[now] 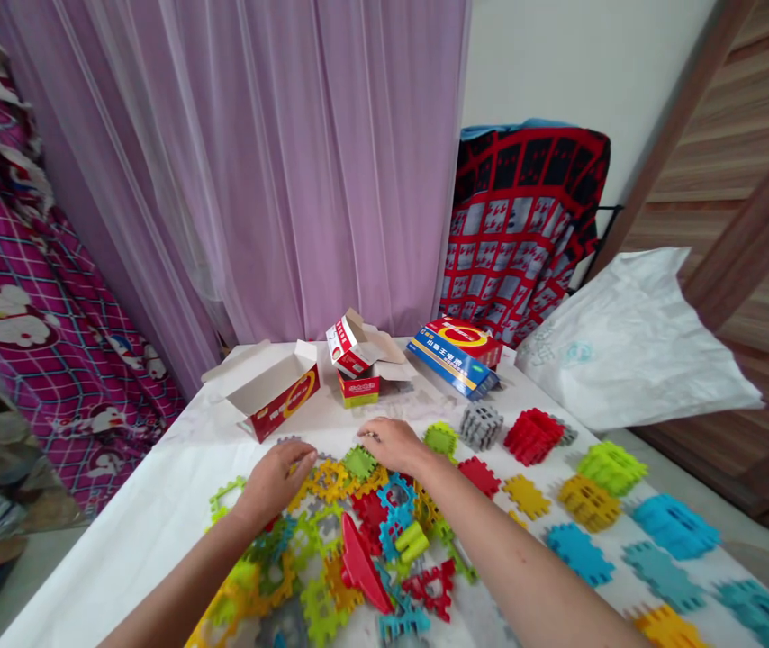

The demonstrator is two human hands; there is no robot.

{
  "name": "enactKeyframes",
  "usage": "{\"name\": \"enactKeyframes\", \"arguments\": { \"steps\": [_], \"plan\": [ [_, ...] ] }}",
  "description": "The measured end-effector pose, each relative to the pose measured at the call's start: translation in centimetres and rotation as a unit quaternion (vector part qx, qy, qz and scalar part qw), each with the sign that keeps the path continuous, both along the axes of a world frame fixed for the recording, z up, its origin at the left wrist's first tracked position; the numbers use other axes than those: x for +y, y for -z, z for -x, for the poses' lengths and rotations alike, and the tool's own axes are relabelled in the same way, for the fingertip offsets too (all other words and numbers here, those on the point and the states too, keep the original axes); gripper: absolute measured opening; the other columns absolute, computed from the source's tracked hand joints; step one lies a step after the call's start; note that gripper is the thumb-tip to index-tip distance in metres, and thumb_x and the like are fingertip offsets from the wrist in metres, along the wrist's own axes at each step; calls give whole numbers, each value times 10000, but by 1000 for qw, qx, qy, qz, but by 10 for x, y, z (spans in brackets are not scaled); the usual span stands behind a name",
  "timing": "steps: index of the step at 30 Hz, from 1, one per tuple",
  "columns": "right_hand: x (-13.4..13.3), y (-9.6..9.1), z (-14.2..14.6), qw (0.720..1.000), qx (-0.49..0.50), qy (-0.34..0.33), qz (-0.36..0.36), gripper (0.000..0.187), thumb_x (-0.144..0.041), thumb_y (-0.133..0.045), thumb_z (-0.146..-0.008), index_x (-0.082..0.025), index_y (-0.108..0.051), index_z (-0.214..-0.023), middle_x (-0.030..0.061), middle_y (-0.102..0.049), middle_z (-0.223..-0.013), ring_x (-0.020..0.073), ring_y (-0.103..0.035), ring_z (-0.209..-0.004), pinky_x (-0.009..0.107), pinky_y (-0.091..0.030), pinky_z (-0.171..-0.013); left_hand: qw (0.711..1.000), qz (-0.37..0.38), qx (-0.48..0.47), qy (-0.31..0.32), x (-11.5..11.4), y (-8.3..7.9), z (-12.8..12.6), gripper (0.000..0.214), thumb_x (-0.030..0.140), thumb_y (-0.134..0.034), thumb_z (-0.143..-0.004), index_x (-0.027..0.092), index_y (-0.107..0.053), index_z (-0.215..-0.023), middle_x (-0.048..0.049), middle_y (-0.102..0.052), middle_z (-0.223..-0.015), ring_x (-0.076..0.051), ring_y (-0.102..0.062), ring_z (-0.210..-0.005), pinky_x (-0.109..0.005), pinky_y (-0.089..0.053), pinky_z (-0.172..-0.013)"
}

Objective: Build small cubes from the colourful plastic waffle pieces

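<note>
My left hand (277, 483) hovers over the left of a pile of plastic building pieces, thumb and fingers slightly apart, with nothing visible between them. My right hand (394, 445) is at the pile's far edge, fingers curled together; whatever they hold, if anything, is too small to make out. A green gear-edged piece (361, 462) lies between the hands, beside yellow gear-edged pieces (331, 481). Nearer to me are a red boat-shaped piece (361, 565), a lime tube-like piece (412, 543) and a red triangular piece (430, 589).
Stacks sorted by colour stand at right: grey (481, 425), red (533, 436), lime (612, 467), yellow (588, 502) and blue (676, 525). Behind are an opened red-white box (288, 396), small cartons (357, 360), a blue-red box (456, 353) and a white plastic bag (628, 351).
</note>
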State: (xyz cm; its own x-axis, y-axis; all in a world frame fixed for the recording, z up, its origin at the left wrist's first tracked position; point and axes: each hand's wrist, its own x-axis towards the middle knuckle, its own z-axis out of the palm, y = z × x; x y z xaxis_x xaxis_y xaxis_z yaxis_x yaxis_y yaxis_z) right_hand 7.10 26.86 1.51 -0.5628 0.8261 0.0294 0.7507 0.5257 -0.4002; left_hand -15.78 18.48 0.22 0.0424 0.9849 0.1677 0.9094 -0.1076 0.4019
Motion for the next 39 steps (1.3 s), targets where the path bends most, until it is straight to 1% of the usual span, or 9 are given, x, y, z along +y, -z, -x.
{"name": "enactKeyframes", "arguments": {
  "steps": [4, 9, 12, 15, 19, 22, 29, 35, 39],
  "plan": [
    [-1, -10, -22, 993, -37, 102, -36, 344, -214, -461, -903, -234, -676, -1170, 69, -652, -1257, 206, -584, -1170, 308, -413, -993, 999, -22, 24, -38, -14, 5, 27, 442, 447, -409, -879, 185, -707, -1076, -129, -696, -1211, -276, -615, -1160, -419, -419, -1055],
    [-7, -18, -52, 960, -148, 238, 15, 395, -292, -449, -937, -146, -602, -1270, 204, -592, -1293, 311, -571, -1188, 417, -444, -953, 980, 27, 134, -143, -27, 21, 47, 514, 456, -408, -890, 168, -621, -1259, -155, -587, -1377, -315, -529, -1283, -481, -410, -1055],
    [-13, -15, -49, 960, -151, 235, 36, 402, -296, -422, -946, -128, -607, -1261, 219, -608, -1269, 319, -579, -1181, 426, -446, -950, 985, 38, 126, -107, -31, 24, 45, 502, 460, -361, -915, 197, -619, -1256, -112, -601, -1375, -251, -544, -1276, -404, -402, -1070],
    [-15, -16, -38, 971, -130, 195, 45, 417, -295, -384, -960, -174, -581, -1307, 155, -620, -1295, 267, -581, -1190, 364, -444, -961, 989, 41, 116, -77, -36, 21, 38, 499, 453, -315, -932, 209, -624, -1239, -84, -641, -1332, -199, -584, -1228, -335, -410, -1056],
    [-13, -33, -43, 984, -100, 139, 47, 416, -267, -346, -972, -251, -589, -1309, 35, -630, -1322, 169, -583, -1188, 242, -435, -949, 990, 48, 112, -76, -52, 13, 32, 545, 486, -309, -919, 184, -623, -1246, -114, -631, -1340, -251, -585, -1227, -414, -413, -1051],
    [-16, -48, -68, 983, -109, 143, 44, 405, -215, -367, -945, -233, -662, -1222, 35, -655, -1286, 179, -594, -1175, 239, -440, -934, 988, 56, 120, -85, -74, 9, 30, 575, 508, -309, -909, 188, -600, -1288, -122, -585, -1392, -267, -526, -1296, -441, -406, -1055],
    [-50, -49, -116, 969, -152, 192, 28, 391, -138, -458, -867, -216, -710, -1156, 95, -686, -1226, 236, -631, -1132, 313, -458, -939, 977, 48, 99, -182, -126, 16, 26, 580, 548, -347, -893, 253, -553, -1348, -123, -519, -1457, -337, -426, -1371, -616, -345, -1064],
    [-68, -59, -111, 973, -143, 184, -13, 444, -129, -429, -888, -213, -638, -1272, 94, -656, -1280, 220, -601, -1184, 316, -433, -989, 962, 53, 73, -258, -155, 18, 8, 626, 574, -314, -895, 232, -517, -1379, -149, -474, -1488, -350, -416, -1373, -629, -357, -1040],
    [-86, -64, -99, 977, -134, 163, -25, 418, -159, -403, -914, -237, -664, -1230, 66, -677, -1249, 203, -616, -1163, 288, -442, -969, 957, 57, 77, -272, -178, 34, -15, 694, 599, -316, -887, 178, -474, -1417, -187, -406, -1525, -363, -356, -1407, -624, -334, -1053]
  ]
}}
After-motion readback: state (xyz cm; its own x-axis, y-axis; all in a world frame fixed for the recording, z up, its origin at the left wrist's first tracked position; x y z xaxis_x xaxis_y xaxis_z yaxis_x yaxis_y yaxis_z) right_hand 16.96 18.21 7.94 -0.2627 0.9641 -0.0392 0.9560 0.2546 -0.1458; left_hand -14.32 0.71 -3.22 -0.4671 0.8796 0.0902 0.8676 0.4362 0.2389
